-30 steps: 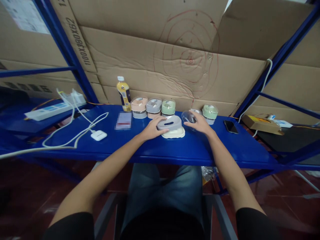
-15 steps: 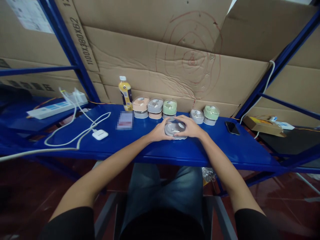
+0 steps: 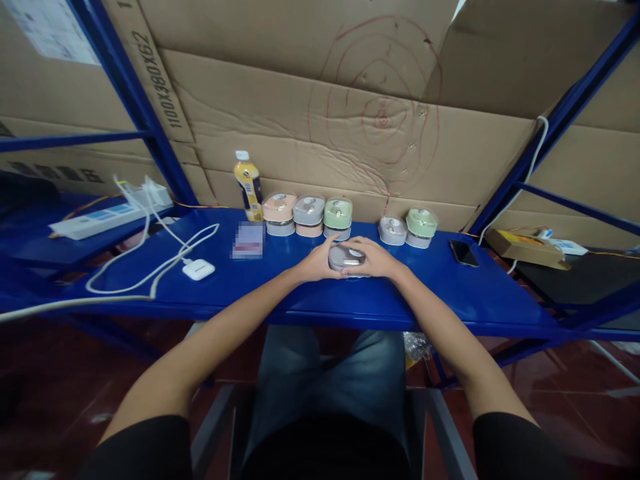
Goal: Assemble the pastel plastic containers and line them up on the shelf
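Between my two hands is a small grey box with a clear lid (image 3: 346, 256), low over the middle of the blue table. My left hand (image 3: 318, 262) wraps its left side, and my right hand (image 3: 373, 259) curls round its right side. The fingers partly cover the box, so its underside is hidden. Just behind my hands stand stacked boxes of the same kind: an orange one (image 3: 279, 208), a grey one (image 3: 309, 211) and a green one (image 3: 338, 213) on top. To the right are a single grey box (image 3: 393, 231) and another green-topped stack (image 3: 421, 223).
A yellow drink bottle (image 3: 249, 188) stands at the back left above a blurred card (image 3: 248, 240). White cables and an earphone case (image 3: 199, 269) lie on the left. A phone (image 3: 463, 253) rests on the right. Cardboard (image 3: 280, 120) walls the back of the blue table (image 3: 310, 310).
My hands have drawn slightly closer together round the grey box. The whole view has shifted a little; the other boxes stay in place.
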{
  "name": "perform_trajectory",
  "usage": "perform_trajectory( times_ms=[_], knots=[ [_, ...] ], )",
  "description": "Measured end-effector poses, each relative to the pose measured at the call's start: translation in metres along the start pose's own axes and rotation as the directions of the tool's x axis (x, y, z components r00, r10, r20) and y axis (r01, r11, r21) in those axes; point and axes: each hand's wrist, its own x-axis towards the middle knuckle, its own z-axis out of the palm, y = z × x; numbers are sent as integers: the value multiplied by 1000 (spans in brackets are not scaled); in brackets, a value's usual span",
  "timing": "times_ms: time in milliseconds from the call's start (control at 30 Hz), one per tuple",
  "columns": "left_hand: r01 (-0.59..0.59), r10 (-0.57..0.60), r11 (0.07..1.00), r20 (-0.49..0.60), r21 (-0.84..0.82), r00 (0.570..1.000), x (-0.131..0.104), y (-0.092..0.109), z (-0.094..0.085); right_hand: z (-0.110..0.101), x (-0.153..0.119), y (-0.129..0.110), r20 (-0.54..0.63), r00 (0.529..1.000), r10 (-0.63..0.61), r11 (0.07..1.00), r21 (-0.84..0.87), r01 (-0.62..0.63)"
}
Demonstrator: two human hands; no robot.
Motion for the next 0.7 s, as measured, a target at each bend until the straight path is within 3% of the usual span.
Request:
perform_trajectory(
  times_ms=[133,233,400,467,567,700],
  knots=[
    [-21,21,1000,-2,5,1000,-1,-5,0,-2,-17,-6,32,997,68,995,-79,-65],
    [-59,60,998,-57,16,997,-5,-3,-1,-7,-40,-13,44,981,189,964,-198,-177],
    [-180,225,949,-157,261,962,2,17,-12,-11,-65,-23,-116,883,456,792,-401,-461],
    [-170,242,917,-165,361,956,20,26,-18,-8,-60,-21,-190,846,499,738,-418,-529],
    [-39,160,896,-241,441,957,57,32,-21,-2,-39,-16,-244,818,521,712,-405,-574],
    [128,48,853,-320,507,946,98,33,-6,1,-4,-9,-236,776,585,688,-363,-629]
  ],
)
